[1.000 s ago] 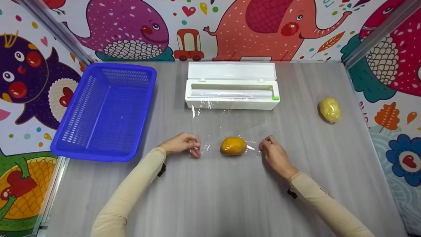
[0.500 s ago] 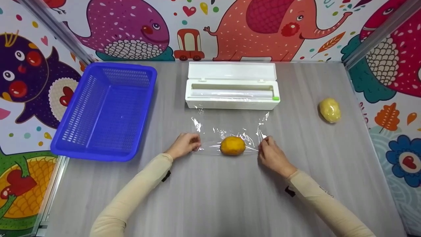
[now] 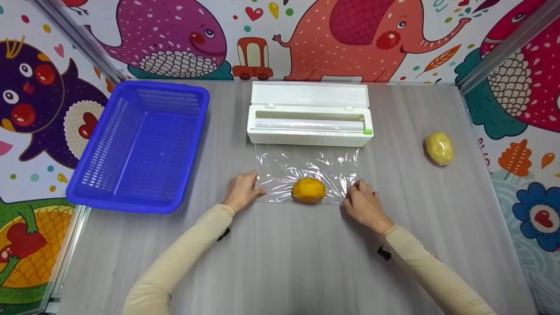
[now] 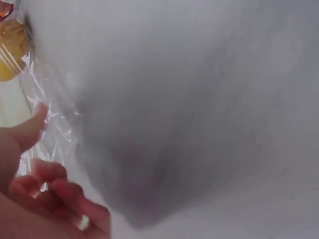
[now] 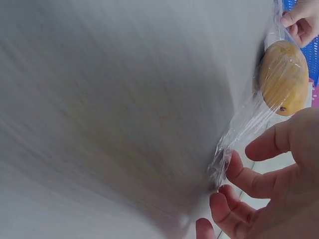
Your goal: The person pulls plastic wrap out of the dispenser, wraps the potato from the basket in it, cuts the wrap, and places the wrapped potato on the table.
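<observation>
A yellow-orange mango (image 3: 309, 190) lies on the table beneath clear plastic wrap (image 3: 280, 162), which runs out from a white wrap dispenser (image 3: 310, 136). Creases spread from the fruit toward both front corners. At the wrap's left edge is my left hand (image 3: 241, 191), its thumb spread away from the fingers in the left wrist view. By the right front corner, my right hand (image 3: 364, 205) touches the film with bent fingertips. The right wrist view has its thumb (image 5: 271, 143) apart from the fingers, with film beside the index fingertip.
The dispenser's lid (image 3: 309, 94) stands raised at the back. To the left sits a blue plastic basket (image 3: 183, 192). A pale yellow, shiny, roundish item (image 3: 439, 148) rests on the table at the right. Patterned walls enclose the back and sides.
The wrap has come down over the mango and now lies creased and flatter. My left hand has turned and spread its thumb from the film; the right hand has barely shifted.
</observation>
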`<state>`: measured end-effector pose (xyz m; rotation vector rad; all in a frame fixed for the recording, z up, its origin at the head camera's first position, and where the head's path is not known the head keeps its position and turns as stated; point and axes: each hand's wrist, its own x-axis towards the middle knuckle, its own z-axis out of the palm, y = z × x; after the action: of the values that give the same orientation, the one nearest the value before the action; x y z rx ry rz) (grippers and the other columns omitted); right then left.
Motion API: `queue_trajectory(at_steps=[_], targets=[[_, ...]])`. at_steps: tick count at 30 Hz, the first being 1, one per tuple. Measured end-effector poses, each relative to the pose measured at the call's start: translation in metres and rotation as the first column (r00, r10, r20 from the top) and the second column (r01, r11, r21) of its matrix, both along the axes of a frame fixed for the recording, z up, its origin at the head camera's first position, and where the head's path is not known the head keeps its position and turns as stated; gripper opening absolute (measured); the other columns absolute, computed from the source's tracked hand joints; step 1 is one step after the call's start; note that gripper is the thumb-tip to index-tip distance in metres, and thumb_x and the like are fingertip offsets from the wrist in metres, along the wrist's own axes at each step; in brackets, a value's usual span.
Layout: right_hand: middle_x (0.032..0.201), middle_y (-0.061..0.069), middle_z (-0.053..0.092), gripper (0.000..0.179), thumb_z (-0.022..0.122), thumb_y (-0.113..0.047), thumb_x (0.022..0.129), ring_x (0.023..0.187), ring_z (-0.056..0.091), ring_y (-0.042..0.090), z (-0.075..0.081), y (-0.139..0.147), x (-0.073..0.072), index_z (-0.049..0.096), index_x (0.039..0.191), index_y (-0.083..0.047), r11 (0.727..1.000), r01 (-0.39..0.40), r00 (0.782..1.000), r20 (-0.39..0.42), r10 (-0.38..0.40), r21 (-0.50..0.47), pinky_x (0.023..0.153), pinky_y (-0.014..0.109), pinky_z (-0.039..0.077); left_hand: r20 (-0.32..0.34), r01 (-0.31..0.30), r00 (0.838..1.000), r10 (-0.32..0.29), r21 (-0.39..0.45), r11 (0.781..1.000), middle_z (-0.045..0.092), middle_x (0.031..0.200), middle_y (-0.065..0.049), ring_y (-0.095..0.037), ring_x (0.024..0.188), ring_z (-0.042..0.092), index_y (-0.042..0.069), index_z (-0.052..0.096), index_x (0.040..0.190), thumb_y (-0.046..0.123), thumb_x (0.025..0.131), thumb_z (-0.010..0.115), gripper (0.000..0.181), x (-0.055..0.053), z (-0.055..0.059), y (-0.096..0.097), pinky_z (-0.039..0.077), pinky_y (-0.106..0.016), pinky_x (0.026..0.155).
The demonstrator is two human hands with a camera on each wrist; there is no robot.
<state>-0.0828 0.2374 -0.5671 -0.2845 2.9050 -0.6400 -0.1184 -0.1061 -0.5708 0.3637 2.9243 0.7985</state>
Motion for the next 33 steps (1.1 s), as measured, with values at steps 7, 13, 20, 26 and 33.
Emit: queue_trajectory(at_steps=[7,13,20,26,33], targets=[[0.105,0.017,0.045,0.012,0.06,-0.01,0.082,0.097,0.046,0.039,-0.004,0.001,0.0,0.056,0.088,0.0,1.0,-0.001,1.0,0.01,0.001,0.007,0.077,0.053,0.034,0.139,-0.153,0.971,0.195,-0.265,0.952,0.059,0.099,-0.02,-0.035,0.094,0.053,-0.001,0.054,0.102,0.057,0.06,0.082,0.077,-0.006,-0.004,-0.003,0.044,-0.049,0.081],[0.111,0.02,0.045,0.014,0.06,-0.011,0.083,0.102,0.047,0.04,-0.002,0.005,-0.002,0.058,0.091,0.001,1.0,0.007,0.999,0.047,-0.006,-0.022,0.079,0.054,0.034,0.13,-0.157,0.97,0.205,-0.31,0.938,0.045,0.102,-0.019,-0.035,0.099,0.041,0.0,0.049,0.108,0.065,0.052,0.082,0.092,-0.013,-0.007,-0.008,0.038,-0.051,0.083],[0.098,0.014,0.053,0.006,0.063,-0.006,0.084,0.091,0.051,0.031,0.006,0.015,-0.009,0.065,0.084,0.0,0.986,0.001,0.997,0.079,0.012,-0.166,0.075,0.049,0.039,0.139,-0.113,0.978,0.156,-0.274,0.955,0.041,0.103,-0.017,-0.034,0.1,0.038,0.001,0.047,0.109,0.07,0.052,0.08,0.095,-0.017,-0.009,-0.014,0.031,-0.049,0.086],[0.097,0.014,0.055,0.012,0.071,-0.004,0.08,0.087,0.053,0.031,0.019,0.013,-0.01,0.066,0.089,0.0,0.966,-0.067,0.996,-0.072,0.05,-0.251,0.076,0.047,0.043,0.131,-0.068,0.987,0.091,-0.172,0.983,0.044,0.099,-0.015,-0.033,0.095,0.038,0.004,0.048,0.102,0.069,0.056,0.078,0.085,-0.015,-0.004,-0.017,0.029,-0.048,0.081],[0.123,0.017,0.054,0.051,0.075,-0.027,0.085,0.112,0.051,0.034,0.023,-0.03,-0.021,0.056,0.129,-0.006,0.927,-0.238,0.971,-0.066,0.229,-0.291,0.095,0.051,0.041,0.029,0.015,0.999,-0.015,-0.024,1.0,0.039,0.087,-0.006,-0.029,0.087,0.034,0.008,0.046,0.089,0.059,0.053,0.085,0.074,-0.008,0.004,-0.022,0.023,-0.043,0.074]])
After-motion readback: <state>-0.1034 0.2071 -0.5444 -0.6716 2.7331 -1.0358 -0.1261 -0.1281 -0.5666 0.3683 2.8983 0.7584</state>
